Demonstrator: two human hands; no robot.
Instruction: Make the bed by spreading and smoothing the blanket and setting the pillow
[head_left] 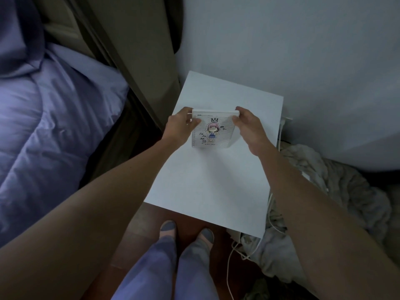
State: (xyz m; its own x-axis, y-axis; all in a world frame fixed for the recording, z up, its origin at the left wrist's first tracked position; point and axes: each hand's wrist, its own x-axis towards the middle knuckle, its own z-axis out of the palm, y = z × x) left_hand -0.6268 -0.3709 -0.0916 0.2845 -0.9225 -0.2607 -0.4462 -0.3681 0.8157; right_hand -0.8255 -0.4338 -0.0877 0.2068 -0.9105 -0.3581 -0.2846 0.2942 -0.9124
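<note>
- Both our hands are gripping a white notebook (213, 131) over the white bedside table (207, 187) — left hand (180, 128) and right hand (249, 128) pinching its sides.
- We are seeing the blue blanket (43, 131) lying rumpled on the bed at our left — well apart.

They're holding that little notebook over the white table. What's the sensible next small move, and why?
Probably lower the notebook flat onto the white bedside table and let go. Both the left hand and right hand are occupied by it, and the purple blanket on the bed looks rumpled.
</note>
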